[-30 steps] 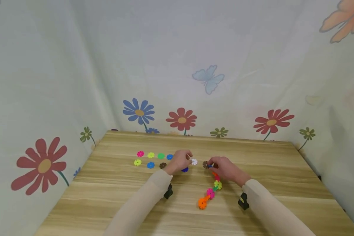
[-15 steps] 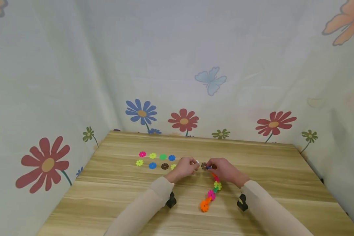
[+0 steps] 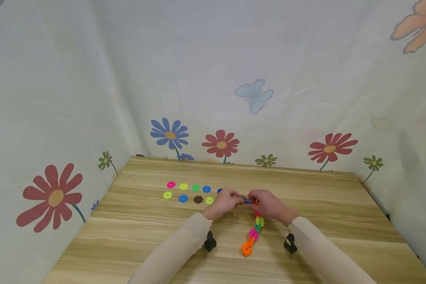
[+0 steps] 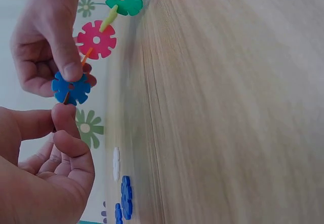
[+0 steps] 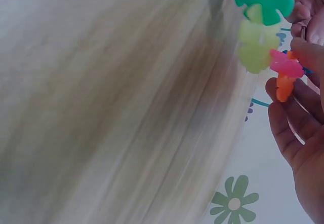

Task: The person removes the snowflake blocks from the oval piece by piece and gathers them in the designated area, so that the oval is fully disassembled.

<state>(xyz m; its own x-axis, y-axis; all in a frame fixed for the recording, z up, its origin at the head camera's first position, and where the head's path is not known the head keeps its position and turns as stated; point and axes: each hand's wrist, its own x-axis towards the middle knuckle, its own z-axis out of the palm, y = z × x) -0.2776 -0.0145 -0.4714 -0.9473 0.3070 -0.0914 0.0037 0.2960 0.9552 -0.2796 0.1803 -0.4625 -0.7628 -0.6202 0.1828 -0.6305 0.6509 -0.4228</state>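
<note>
A chain of notched plastic flower discs hangs from the person's right hand (image 3: pixel 269 205), whose thumb and fingers pinch its blue disc (image 4: pixel 71 88). The left hand (image 3: pixel 224 204) pinches a brown disc (image 4: pixel 66 98), seen edge-on where it meets the notched rim of the blue one. How deep the two are slotted cannot be told. Below the blue disc follow orange, pink (image 4: pixel 96 40), yellow and green (image 4: pixel 129 3) discs, then a second pink disc (image 3: pixel 253 234). An orange disc (image 3: pixel 246 249) ends the chain near the tabletop.
Loose discs lie in two rows left of the hands, among them pink (image 3: pixel 171 184), green (image 3: pixel 196 187), blue (image 3: pixel 183 198) and brown (image 3: pixel 198 199). A white disc (image 4: pixel 116 164) and dark blue disc (image 4: pixel 126 197) lie near the left hand. Patterned cloth (image 3: pixel 213 79) surrounds the wooden table (image 3: pixel 145 244).
The left hand has moved right, past the white disc, and now grips the brown disc at the chain's upper end. The right hand stays almost in place, still holding the blue disc.
</note>
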